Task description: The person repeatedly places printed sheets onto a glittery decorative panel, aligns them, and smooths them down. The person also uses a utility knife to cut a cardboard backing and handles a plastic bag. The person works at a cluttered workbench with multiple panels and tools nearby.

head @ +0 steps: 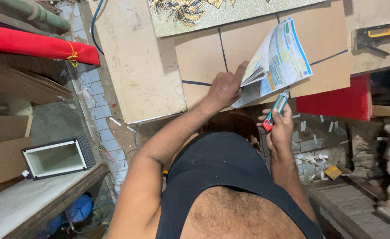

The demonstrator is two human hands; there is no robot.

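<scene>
At the far left a red cloth roll (36,44) tied with yellow string lies on stacked boards, and below it a white open box frame (55,158) sits on a pale shelf. Moving right, a bare beige board (137,66) covers the near part of the worktop (372,48), with a glittery gold-patterned panel (204,13) above it.

The left hand (223,88) presses down, fingers spread and forefinger stretched forward, on the folded edge of a stack of printed sheets (279,59). The sheets lie on a brown board (204,57) marked with dark lines; their long axis runs diagonally, from the left hand up and away to the right, and the top leaves fan up loosely.

Just below and right of the stack's lower edge, the right hand (281,128) is wrapped around a teal and red utility knife (275,110), its tip pointing up toward the paper. Whether the blade touches the sheets cannot be told from here. The left hand is on the paper; the right is near it, with nothing between.

Further right, a red panel (336,102) hangs under the worktop edge, a yellow-handled staple gun (376,37) rests at the top corner, and paper scraps (314,157) litter the floor.
</scene>
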